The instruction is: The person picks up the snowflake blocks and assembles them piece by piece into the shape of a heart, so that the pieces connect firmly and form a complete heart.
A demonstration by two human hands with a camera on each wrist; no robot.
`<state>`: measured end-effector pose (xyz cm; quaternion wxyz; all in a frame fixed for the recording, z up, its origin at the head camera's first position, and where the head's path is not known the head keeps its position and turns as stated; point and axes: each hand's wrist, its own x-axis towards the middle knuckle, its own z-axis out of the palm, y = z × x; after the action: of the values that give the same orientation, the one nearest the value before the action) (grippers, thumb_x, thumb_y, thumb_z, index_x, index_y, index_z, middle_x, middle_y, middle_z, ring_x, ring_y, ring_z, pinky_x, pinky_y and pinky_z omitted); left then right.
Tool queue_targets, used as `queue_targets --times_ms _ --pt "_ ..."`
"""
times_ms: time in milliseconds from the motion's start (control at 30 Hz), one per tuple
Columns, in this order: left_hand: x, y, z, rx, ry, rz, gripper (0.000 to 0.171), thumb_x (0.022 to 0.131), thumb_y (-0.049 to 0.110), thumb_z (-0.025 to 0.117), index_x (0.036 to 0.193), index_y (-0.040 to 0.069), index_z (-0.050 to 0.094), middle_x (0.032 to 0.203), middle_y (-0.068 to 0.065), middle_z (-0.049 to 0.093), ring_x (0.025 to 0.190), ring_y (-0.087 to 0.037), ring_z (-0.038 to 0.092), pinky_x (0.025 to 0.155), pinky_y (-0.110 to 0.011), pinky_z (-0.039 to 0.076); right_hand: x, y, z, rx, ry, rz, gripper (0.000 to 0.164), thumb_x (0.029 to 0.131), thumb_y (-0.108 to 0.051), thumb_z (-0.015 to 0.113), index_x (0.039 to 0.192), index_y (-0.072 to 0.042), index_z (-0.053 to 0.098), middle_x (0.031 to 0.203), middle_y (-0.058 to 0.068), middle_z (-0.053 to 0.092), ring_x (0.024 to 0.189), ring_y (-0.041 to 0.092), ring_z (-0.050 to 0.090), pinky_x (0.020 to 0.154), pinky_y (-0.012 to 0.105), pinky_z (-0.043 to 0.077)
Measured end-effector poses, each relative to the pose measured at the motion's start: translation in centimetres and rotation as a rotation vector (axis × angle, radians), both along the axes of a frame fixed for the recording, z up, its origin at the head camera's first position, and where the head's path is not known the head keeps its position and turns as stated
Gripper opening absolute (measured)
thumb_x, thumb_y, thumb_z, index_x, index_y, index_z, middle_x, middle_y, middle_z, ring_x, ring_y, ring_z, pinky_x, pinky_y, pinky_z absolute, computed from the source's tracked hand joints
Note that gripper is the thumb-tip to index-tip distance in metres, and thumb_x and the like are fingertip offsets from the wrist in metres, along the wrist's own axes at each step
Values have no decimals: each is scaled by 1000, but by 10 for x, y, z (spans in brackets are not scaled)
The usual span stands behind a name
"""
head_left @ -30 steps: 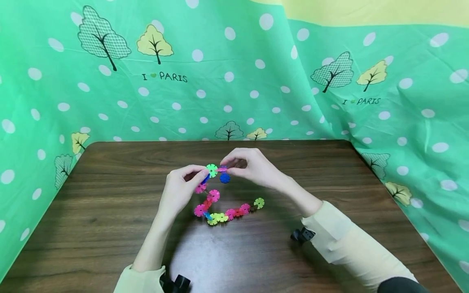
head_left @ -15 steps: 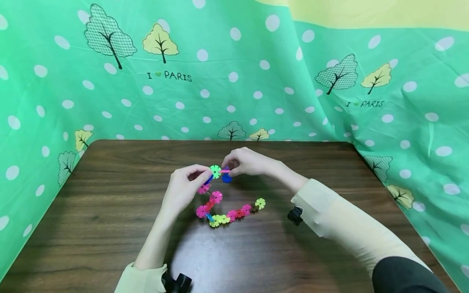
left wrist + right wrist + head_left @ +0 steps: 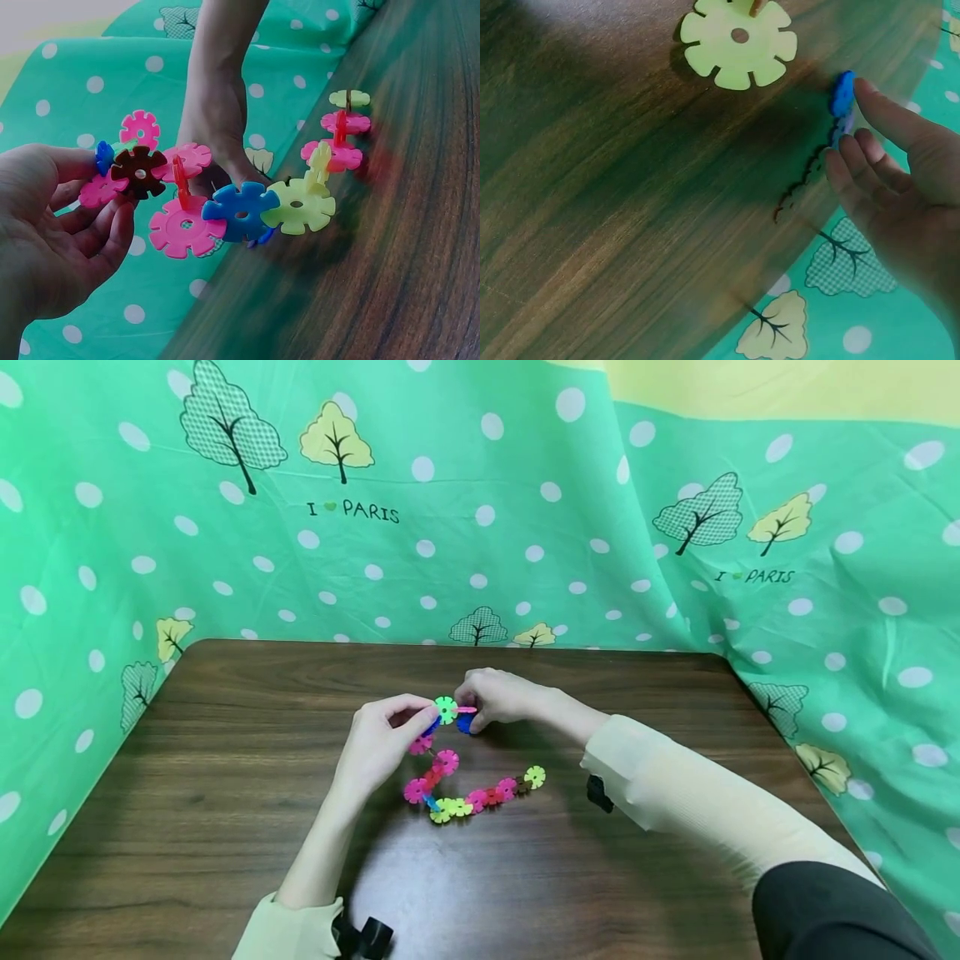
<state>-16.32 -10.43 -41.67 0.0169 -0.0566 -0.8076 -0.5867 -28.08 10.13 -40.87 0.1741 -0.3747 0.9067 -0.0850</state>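
My left hand [image 3: 378, 743] pinches a chain of notched plastic flower discs near its upper end. A green disc [image 3: 446, 710] and an edge-on pink disc [image 3: 467, 709] stick out past its fingertips. In the left wrist view a brown disc [image 3: 140, 172] lies against those fingers, and a larger blue disc [image 3: 240, 214] is farther along the chain. Over the back of the table, my right hand [image 3: 498, 697] reaches down with loosely bent fingers. Its thumb is at a dark blue disc [image 3: 843, 94], beside a row of dark-edged discs [image 3: 806, 176] partly hidden by the fingers.
The chain's lower part curves toward the right across the brown wooden table [image 3: 187, 810], ending in a yellow-green disc [image 3: 535, 777]. A green dotted curtain [image 3: 420, 518] hangs behind the table and along its sides.
My right hand has let go of the pink disc on the chain and moved back and down to the blue disc. The left hand keeps its pinch on the chain.
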Motion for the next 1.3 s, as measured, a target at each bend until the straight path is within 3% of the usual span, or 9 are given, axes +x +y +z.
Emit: queue_targets --times_ms 300,600,800,1000,1300 --pt "0 2 1 5 1 0 14 97 26 72 104 15 79 83 -5 73 71 -20 60 67 -28 51 1 4 -8 2 19 -16 24 81 -22 89 91 -14 70 100 7 60 90 21 53 76 32 45" --pt "-2 -3 1 11 22 -3 14 98 25 71 103 15 79 84 -5 73 72 -18 61 67 -27 51 -2 13 -17 -101 -9 -14 25 80 -19 90 95 -9 73 103 12 62 91 21 55 80 33 49" --pt "-4 -16 0 1 15 39 15 98 23 71 105 12 79 85 -8 71 72 -18 58 65 -25 49 -5 19 -23 -187 -45 -15 23 80 -14 89 98 -8 76 104 14 63 97 26 58 86 35 51" --pt "-7 -23 -2 -15 8 44 16 99 24 70 105 12 78 85 -11 70 70 -14 58 65 -26 50 -5 22 -25 -230 -70 -45 22 79 -12 89 97 -7 77 102 15 63 94 28 60 82 31 50" --pt "-7 -26 -3 -16 0 59 16 99 23 70 105 12 79 84 -11 69 71 -14 57 64 -24 48 -5 19 -25 -216 -82 -93 22 78 -12 90 96 -7 78 107 13 64 82 14 63 77 24 52"
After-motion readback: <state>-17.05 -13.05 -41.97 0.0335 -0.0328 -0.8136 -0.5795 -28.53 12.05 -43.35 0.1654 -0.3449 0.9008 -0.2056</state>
